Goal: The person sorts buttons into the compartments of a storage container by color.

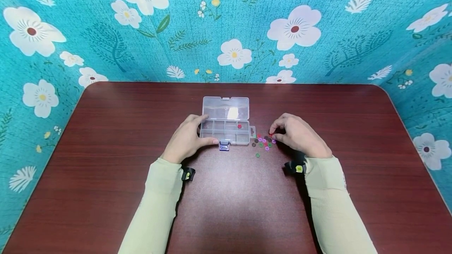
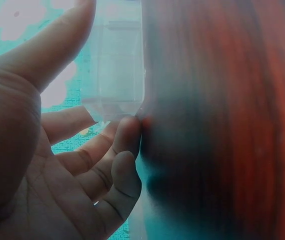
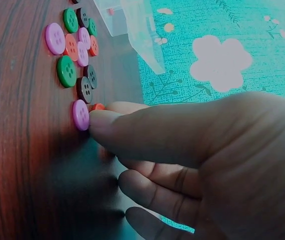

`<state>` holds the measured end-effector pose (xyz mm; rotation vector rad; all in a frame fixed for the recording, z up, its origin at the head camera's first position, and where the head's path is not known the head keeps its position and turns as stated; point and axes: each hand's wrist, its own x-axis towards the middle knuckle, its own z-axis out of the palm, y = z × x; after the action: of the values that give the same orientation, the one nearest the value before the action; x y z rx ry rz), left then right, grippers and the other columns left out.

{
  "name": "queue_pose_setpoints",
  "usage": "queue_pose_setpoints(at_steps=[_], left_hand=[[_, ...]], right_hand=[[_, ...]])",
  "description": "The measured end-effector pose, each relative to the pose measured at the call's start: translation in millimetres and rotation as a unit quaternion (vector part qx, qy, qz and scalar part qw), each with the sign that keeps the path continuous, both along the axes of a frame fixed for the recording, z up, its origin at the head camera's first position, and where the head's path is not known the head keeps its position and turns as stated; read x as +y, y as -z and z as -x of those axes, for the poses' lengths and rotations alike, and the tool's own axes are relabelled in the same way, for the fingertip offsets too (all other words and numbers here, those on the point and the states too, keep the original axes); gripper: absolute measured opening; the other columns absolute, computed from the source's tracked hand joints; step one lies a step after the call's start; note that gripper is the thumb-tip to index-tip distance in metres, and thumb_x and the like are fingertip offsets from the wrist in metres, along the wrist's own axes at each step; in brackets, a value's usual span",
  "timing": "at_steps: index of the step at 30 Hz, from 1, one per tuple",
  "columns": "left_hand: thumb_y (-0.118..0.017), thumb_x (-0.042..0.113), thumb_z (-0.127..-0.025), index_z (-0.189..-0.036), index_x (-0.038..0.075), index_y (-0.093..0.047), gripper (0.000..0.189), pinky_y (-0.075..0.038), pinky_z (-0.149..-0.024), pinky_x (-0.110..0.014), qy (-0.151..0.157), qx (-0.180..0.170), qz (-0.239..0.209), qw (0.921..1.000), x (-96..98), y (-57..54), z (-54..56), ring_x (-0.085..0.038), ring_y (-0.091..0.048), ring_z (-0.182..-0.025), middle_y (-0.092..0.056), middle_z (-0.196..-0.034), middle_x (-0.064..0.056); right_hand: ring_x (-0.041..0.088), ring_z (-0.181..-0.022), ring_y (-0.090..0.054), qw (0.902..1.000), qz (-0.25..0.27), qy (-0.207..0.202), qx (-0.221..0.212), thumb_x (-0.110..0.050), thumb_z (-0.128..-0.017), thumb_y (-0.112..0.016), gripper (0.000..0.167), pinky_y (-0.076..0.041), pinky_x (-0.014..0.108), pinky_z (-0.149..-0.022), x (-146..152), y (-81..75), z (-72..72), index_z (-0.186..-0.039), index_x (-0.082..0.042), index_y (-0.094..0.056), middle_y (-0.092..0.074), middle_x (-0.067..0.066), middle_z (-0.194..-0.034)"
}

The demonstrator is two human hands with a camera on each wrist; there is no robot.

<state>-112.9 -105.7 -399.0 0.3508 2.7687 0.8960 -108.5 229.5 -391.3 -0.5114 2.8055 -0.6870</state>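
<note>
Buttons, mostly loose on the desk beside the open box; I judge the work barely begun, one red button lying inside. The right hand pinches a second red button, grip narrow; the left hand holds the box's end.

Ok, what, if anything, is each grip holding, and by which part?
The left grip holds the clear box by its left end. The right grip seems to pinch a red button, mostly hidden, so the exact spot is unclear.
</note>
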Motion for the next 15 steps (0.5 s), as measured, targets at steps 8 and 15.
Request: queue_pose_setpoints(at_steps=[8, 15], left_hand=[[-0.085, 0.048, -0.078, -0.149, 0.007, -0.048, 0.090, -0.041, -0.106, -0.045, -0.002, -0.004, 0.001, 1.0000, 0.0, -1.4, -1.0, -0.029, -0.052, -0.126, -0.052, -0.139, -0.013], [-0.085, 0.048, -0.078, -0.149, 0.007, -0.048, 0.090, -0.041, -0.106, -0.045, 0.000, -0.002, 0.004, 1.0000, 0.4, -1.3, 0.0, -0.029, -0.052, -0.126, -0.051, -0.139, -0.012]], right_hand=[[0.023, -0.096, -0.057, 1.0000, 0.007, 0.006, 0.001, -0.006, -0.090, -0.073, 0.008, -0.046, 0.039, -0.082, -0.1, 0.7, 0.1, -0.091, -0.014, -0.073, -0.064, 0.004, -0.103], [0.023, -0.097, -0.057, 0.9998, 0.004, 0.016, -0.007, -0.007, -0.089, -0.073, 0.009, -0.045, 0.039, -0.083, -0.6, -1.6, -0.2, -0.086, -0.015, -0.071, -0.063, 0.004, -0.101]])
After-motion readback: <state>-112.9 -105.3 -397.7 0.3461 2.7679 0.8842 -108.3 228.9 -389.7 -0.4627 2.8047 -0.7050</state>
